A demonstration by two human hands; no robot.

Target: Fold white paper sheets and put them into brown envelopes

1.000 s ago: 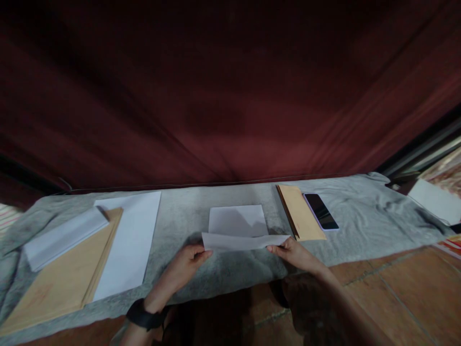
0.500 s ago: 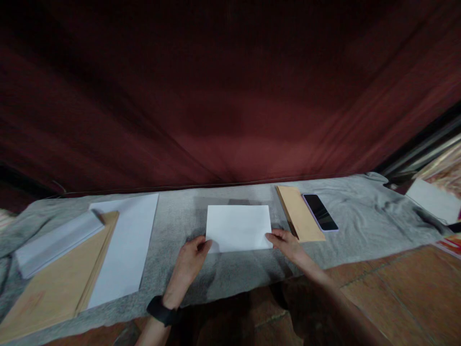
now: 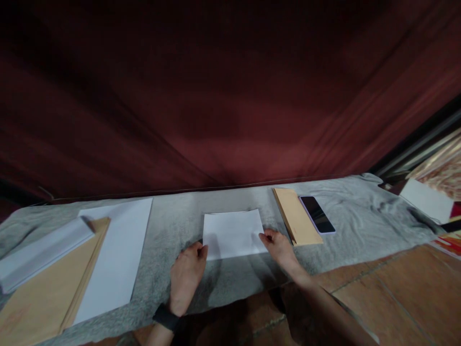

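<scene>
1. White paper (image 3: 232, 235) lies on the grey cloth (image 3: 169, 230), between the person's two hands.
2. At its left edge, the left hand (image 3: 187, 273) has thumb and forefinger close together; whether they grip the sheet, I cannot tell.
3. The right hand (image 3: 281, 249) pinches the right edge between thumb and forefinger.
4. Narrow brown envelopes (image 3: 298, 218) lie just beyond that hand, beside a phone (image 3: 317, 215).
5. Far left, larger brown envelopes (image 3: 50, 298) partly cover a large white sheet (image 3: 117, 259).

Dim light. Red fabric (image 3: 223, 129) behind, near black up top. Grey cloth (image 3: 363, 216) below, wrinkled right. Brown tile floor (image 3: 406, 293).
</scene>
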